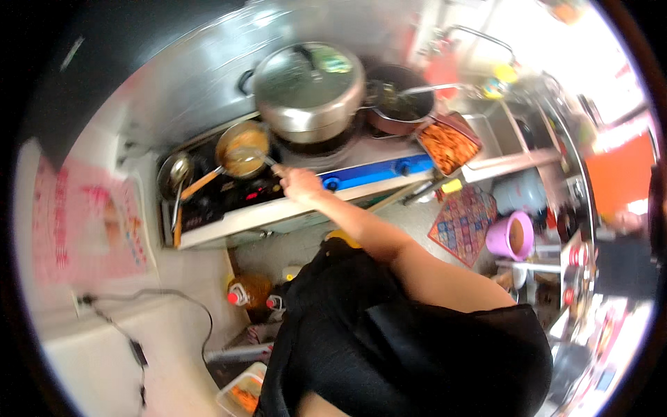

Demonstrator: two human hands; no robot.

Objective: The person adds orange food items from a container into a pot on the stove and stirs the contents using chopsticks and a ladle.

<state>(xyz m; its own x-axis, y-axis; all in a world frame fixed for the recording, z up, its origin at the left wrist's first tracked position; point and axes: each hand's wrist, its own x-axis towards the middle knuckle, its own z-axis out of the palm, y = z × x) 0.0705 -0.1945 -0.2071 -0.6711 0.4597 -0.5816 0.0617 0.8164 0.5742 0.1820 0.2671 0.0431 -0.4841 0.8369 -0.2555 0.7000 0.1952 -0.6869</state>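
Note:
My right hand [302, 185] is closed round the handle of a metal utensil [272, 162], blurred, perhaps a ladle or strainer. Its head rests in a small saucepan [221, 143] of yellowish-brown liquid food on a black cooktop [206, 213]. The pan's wooden handle [202, 183] points down and left, held by no visible hand. To its left a metal ladle [180, 168] lies in another small pan [165, 180]. A large lidded steel pot [307, 120] stands to the right, beside a dark pot [398, 124] with a utensil in it. My left hand is out of view.
A container of orange-brown food pieces [449, 146] sits by the sink [487, 133]. Below are a gas cylinder [521, 190], a pink bucket [508, 234], a patterned mat [461, 224] and oil bottles [252, 292]. A black cord [172, 292] runs along the left wall.

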